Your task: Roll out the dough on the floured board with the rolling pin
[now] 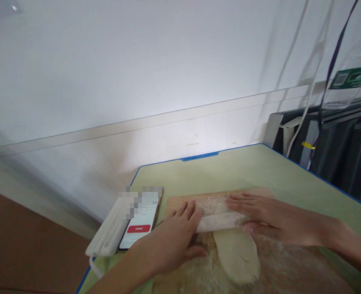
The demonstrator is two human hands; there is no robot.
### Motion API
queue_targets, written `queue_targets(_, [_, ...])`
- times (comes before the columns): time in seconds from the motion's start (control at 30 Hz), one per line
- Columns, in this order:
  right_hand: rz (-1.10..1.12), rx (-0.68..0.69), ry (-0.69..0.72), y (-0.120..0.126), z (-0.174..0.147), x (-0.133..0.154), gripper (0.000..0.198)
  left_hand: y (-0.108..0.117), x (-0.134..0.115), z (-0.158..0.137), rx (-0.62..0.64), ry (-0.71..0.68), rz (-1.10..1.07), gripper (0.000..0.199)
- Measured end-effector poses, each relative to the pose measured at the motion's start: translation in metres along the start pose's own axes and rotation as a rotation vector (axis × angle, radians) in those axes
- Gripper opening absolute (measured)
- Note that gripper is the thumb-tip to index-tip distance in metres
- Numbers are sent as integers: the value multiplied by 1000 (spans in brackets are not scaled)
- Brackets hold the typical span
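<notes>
A pale, flour-dusted rolling pin [219, 221] lies crosswise over a flattened piece of dough [239, 257]. The dough is a long oval, and its near part shows below the pin. On the pin's left end rests my left hand [180, 228], fingers over the top and thumb on the near side. My right hand [269, 214] covers the other end in the same way, its fingers long and slightly blurred. Both pin ends are hidden under the hands. Beneath everything is a floury wooden board [183, 202].
The board lies on a green table [238, 169] with a blue edge, against a white wall. Left of the board are a phone [140, 220] with a lit screen and a white power strip [106, 228] with a cord. A plastic bottle [348, 79] stands on dark equipment at right.
</notes>
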State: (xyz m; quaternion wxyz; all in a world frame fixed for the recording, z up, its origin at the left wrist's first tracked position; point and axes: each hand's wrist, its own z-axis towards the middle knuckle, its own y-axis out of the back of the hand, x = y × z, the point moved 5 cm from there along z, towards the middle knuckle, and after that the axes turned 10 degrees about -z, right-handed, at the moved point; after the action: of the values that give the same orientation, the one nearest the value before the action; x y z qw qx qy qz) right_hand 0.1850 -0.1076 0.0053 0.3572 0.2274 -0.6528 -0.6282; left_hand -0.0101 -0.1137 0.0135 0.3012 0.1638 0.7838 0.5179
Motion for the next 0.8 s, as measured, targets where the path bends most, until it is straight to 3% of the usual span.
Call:
queue_targets(0.13, [-15, -9, 20, -3, 0, 7, 50, -6, -9, -4, -30, 24, 39, 78])
queue_targets(0.23, [-8, -79, 11, -5, 3, 5, 46, -6, -5, 6, -112, -27, 78, 65])
queue_targets(0.33, [-31, -107, -29, -8, 7, -2, 47, -3, 4, 16, -179, -102, 110, 51])
queue_targets(0.47, [-94, -131, -97, -10, 14, -13, 46, -1, 18, 27, -268, -134, 130, 51])
queue_targets(0.8, [-33, -202, -238, -16, 30, -41, 54, 5, 27, 42, -385, -94, 147, 39])
